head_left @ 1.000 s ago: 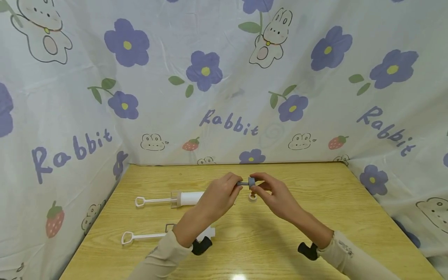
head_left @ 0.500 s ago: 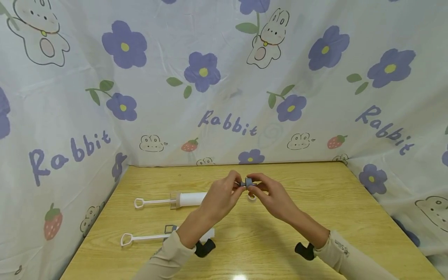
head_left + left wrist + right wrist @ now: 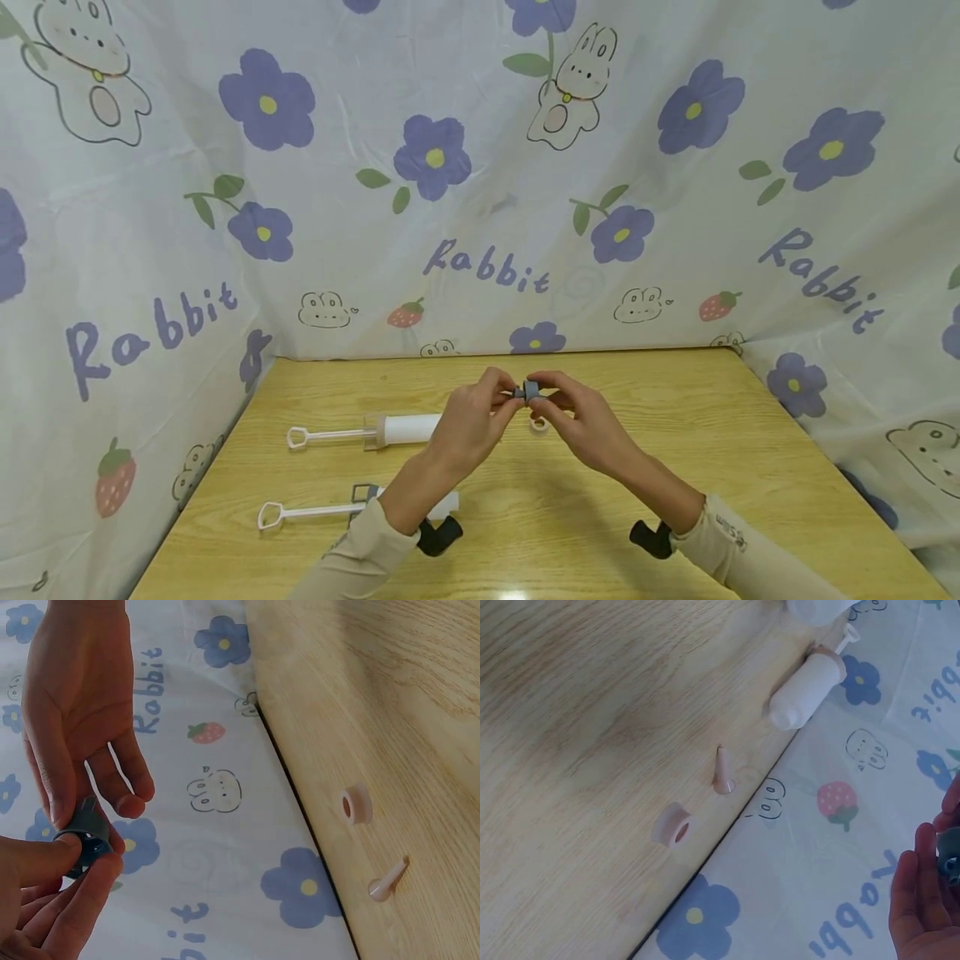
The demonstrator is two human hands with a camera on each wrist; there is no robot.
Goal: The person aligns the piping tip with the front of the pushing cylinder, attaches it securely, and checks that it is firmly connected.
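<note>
My left hand [image 3: 468, 417] pinches a small grey nozzle [image 3: 518, 393] at the far middle of the table, raised above it. Facing it, my right hand [image 3: 588, 421] grips a grey ring-shaped screw collar [image 3: 531, 390] between thumb and fingers. In the left wrist view, the collar [image 3: 91, 825] has its open side toward my left hand [image 3: 41, 892], and a narrow tip pokes out toward my right hand [image 3: 82, 720]. How deep the nozzle sits inside is partly hidden by fingers. The right wrist view catches only the collar's edge [image 3: 948, 847].
A pale pink ring collar [image 3: 358, 804] and pink nozzle [image 3: 386, 881] lie on the wooden table [image 3: 585, 517]. To the left are two white syringe-like tubes with plungers, one pink-trimmed [image 3: 408, 428], one grey-trimmed [image 3: 447, 505] partly behind my left arm. A patterned curtain [image 3: 487, 208] surrounds the table.
The nozzle and collar, apart one second ago with the thin stem showing between them, have come together. My hands have drawn closer, the right shifting slightly left.
</note>
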